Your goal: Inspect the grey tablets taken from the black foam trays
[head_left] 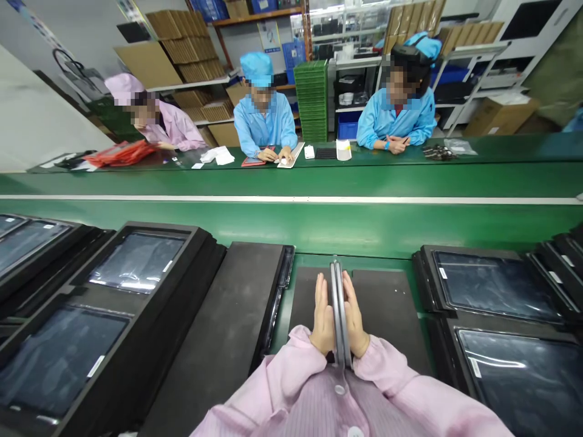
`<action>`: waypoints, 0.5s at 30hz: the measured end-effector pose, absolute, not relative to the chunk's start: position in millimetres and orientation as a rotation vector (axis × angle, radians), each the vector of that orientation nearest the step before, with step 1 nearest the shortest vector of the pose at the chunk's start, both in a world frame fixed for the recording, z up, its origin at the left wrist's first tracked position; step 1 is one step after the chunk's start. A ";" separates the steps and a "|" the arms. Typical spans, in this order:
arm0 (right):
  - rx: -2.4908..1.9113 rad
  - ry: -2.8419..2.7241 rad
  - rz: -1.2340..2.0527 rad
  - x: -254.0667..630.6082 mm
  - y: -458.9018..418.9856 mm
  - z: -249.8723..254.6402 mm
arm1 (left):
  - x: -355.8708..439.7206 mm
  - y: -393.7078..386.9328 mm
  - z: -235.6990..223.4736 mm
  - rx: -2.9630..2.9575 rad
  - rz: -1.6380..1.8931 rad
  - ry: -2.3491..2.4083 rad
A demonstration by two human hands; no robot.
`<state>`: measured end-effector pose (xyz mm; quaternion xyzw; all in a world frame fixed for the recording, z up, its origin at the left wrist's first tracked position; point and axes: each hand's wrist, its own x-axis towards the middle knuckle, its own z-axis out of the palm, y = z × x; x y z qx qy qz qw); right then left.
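Two thin grey tablets [338, 312] stand on edge, face to face, close in front of my chest. My left hand [323, 321] presses flat on their left side, its fingers pointing forward. On the right side, my right hand [357, 321] presses the same way, so the tablets are clamped between both palms. Only their narrow edges show; their faces are hidden. Beneath them lies a dark foam mat [387, 297] on the green bench, with a few small white specks on its right part.
On the left, black foam trays [200, 243] hold film-covered tablets [141, 261], beside a long dark foam slab [218, 315]. More loaded trays [428, 267] are stacked at right. A green conveyor [364, 227] runs across, with three co-workers [264, 121] seated beyond it.
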<state>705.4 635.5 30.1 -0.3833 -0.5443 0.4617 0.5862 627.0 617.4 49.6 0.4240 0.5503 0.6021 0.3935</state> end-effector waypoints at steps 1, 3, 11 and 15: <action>-0.850 -1.293 1.046 706.8 637.1 39.5 | 626.4 618.3 56.8 1.209 1.580 1.340; -0.789 -1.318 1.037 708.7 645.9 72.3 | 626.1 626.8 84.8 1.376 1.650 1.197; -0.808 -1.290 1.105 704.6 671.3 196.9 | 633.5 657.6 205.5 1.171 1.657 1.118; -0.864 -1.305 1.106 704.4 671.0 199.7 | 639.8 653.8 215.7 0.954 1.662 1.107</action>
